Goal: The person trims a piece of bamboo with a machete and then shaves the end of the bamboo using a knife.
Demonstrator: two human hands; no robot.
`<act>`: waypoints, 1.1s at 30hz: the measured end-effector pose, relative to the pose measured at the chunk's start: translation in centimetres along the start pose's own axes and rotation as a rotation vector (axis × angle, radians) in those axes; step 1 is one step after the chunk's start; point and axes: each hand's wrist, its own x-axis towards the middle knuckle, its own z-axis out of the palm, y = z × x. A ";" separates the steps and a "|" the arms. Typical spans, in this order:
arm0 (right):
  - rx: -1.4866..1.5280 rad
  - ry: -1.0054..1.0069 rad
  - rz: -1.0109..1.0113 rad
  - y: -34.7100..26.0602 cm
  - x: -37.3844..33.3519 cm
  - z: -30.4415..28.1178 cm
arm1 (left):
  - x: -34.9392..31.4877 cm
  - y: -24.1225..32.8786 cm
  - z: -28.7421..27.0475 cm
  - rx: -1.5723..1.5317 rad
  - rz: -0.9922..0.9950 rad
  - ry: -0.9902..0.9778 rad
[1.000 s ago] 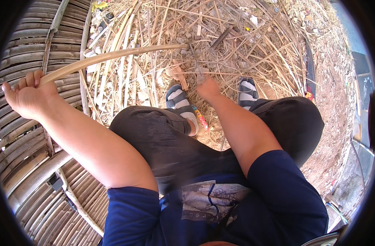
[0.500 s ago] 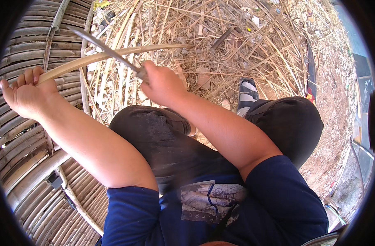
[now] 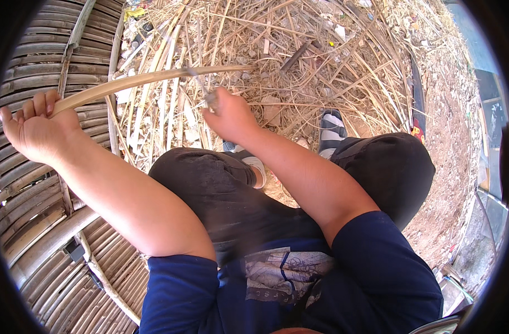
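My left hand (image 3: 42, 125) is closed round the near end of a long, pale, curved bamboo strip (image 3: 126, 82). The strip runs to the right, and its far tip reaches down toward the littered ground. In my right hand (image 3: 230, 116) I grip the handle of a knife (image 3: 196, 79). Its blade is smeared by motion and crosses the strip toward the far end. Whether the edge touches the bamboo I cannot tell.
A slatted bamboo panel (image 3: 31, 133) stands along the left. Ahead, bamboo shavings and thin strips (image 3: 343, 83) cover the ground. A dark stick (image 3: 295, 57) lies among them. My sandalled foot (image 3: 332, 131) and bent knees are close below my hands.
My right hand has moved a little to the right and away along the strip with the knife. The blade now crosses nearer the strip's far end. The left hand stays nearly in place.
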 end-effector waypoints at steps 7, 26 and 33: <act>-0.168 -0.011 0.008 5.4 -0.5 1.0 | -0.5 0.2 0.3 0.042 0.016 0.013; 0.000 -0.094 -0.097 -3.6 0.8 -0.1 | 0.7 0.1 -1.2 -0.016 -0.016 -0.033; -0.035 0.025 0.005 3.9 0.7 1.8 | 0.1 -0.1 -0.4 0.025 -0.015 0.084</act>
